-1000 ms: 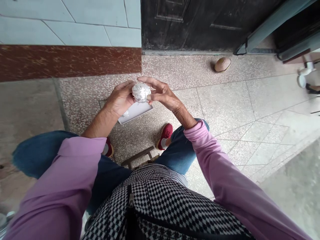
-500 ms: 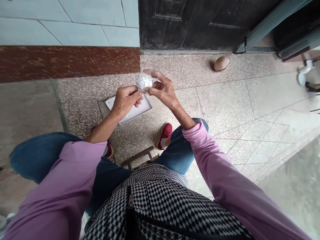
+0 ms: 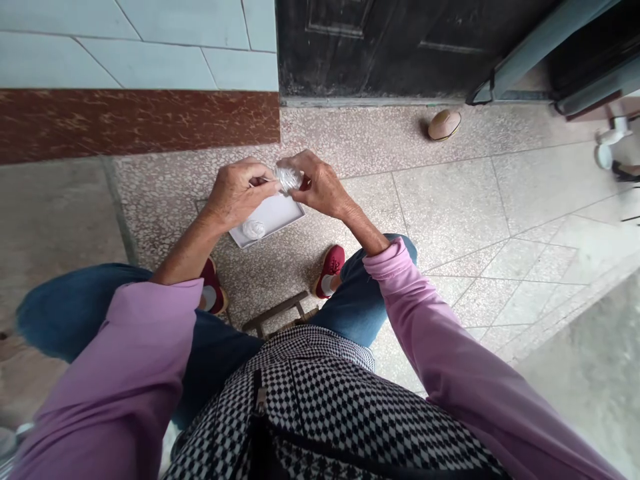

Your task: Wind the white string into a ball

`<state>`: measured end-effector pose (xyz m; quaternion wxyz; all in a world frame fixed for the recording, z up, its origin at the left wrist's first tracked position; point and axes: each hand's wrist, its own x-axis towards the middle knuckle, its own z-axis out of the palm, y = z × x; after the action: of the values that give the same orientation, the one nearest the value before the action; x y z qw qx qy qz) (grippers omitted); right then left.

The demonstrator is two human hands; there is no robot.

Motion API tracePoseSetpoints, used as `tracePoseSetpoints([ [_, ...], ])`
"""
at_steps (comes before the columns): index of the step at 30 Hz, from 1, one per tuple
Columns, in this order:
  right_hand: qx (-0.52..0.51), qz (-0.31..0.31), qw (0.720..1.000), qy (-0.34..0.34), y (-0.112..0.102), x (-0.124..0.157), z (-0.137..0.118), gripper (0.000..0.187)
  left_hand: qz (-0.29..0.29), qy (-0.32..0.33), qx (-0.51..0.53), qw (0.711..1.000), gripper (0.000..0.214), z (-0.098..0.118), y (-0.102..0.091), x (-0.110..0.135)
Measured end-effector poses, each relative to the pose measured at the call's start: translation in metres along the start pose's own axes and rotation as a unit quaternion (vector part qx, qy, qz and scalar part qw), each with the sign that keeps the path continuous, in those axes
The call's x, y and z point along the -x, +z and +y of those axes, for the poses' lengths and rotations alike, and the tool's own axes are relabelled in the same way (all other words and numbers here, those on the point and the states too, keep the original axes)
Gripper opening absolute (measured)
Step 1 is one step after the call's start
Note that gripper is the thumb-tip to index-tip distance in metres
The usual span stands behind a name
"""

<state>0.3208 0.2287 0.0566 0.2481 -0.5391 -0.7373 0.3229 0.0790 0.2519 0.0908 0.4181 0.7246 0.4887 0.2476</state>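
left hand (image 3: 236, 195), pinched narrow on i can't tell what, has drawn back, baring a second ball (image 3: 253, 229) in the tray (image 3: 281, 212); right hand (image 3: 323, 188) seems to bear the white ball (image 3: 289, 179)

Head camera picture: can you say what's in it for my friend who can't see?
A person's right hand holds a stringy white ball, with the left hand close beside it. Below, a shallow white tray on the speckled floor holds a second white ball.
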Motion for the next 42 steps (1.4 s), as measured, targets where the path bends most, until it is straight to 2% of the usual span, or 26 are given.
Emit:
tracePoseSetpoints([
  [4, -0.063, -0.059, 0.996, -0.011, -0.001, 0.003, 0.009, 0.047, -0.007, 0.018, 0.025, 1.000, 0.013, -0.004, -0.004, -0.003],
  [8, -0.185, -0.117, 0.976, 0.010, -0.004, 0.003, 0.011, 0.033, -0.016, -0.007, 0.124, 0.992, 0.020, -0.013, -0.004, -0.005],
  [11, -0.269, -0.119, 0.956, 0.015, -0.007, 0.002, 0.005, 0.051, -0.010, -0.051, 0.251, 0.967, 0.033, -0.014, 0.001, -0.004],
  [15, -0.335, -0.088, 0.937, 0.040, -0.012, 0.004, -0.008, 0.072, 0.003, -0.119, 0.388, 0.914, 0.051, -0.008, 0.013, -0.002],
  [19, -0.358, -0.083, 0.929, 0.031, -0.008, 0.002, -0.007, 0.087, 0.042, -0.160, 0.453, 0.876, 0.041, -0.001, 0.021, -0.002],
  [24, -0.363, -0.049, 0.930, 0.014, 0.000, -0.003, -0.005, 0.093, 0.051, -0.157, 0.489, 0.857, 0.035, 0.002, 0.020, -0.003],
  [26, -0.386, -0.035, 0.921, 0.021, -0.002, -0.003, -0.009, 0.102, 0.053, -0.151, 0.485, 0.860, 0.033, 0.002, 0.019, -0.002],
  [28, -0.402, -0.018, 0.915, 0.034, -0.005, -0.003, -0.014, 0.110, 0.056, -0.146, 0.448, 0.880, 0.032, 0.002, 0.019, -0.001],
  [32, -0.350, 0.059, 0.934, 0.035, -0.003, -0.012, -0.015, 0.096, 0.056, -0.121, 0.317, 0.939, 0.038, -0.002, 0.020, 0.004],
  [36, -0.231, 0.134, 0.964, 0.012, 0.010, -0.025, -0.005, 0.084, 0.035, -0.079, 0.233, 0.969, 0.031, -0.007, 0.017, 0.010],
  [39, -0.151, 0.126, 0.980, 0.011, 0.013, -0.026, -0.004, 0.068, 0.023, -0.058, 0.202, 0.977, 0.021, -0.004, 0.009, 0.013],
  [42, -0.099, 0.089, 0.991, 0.011, 0.010, -0.020, -0.007, 0.055, 0.029, -0.047, 0.166, 0.985, 0.030, 0.006, -0.001, 0.012],
])
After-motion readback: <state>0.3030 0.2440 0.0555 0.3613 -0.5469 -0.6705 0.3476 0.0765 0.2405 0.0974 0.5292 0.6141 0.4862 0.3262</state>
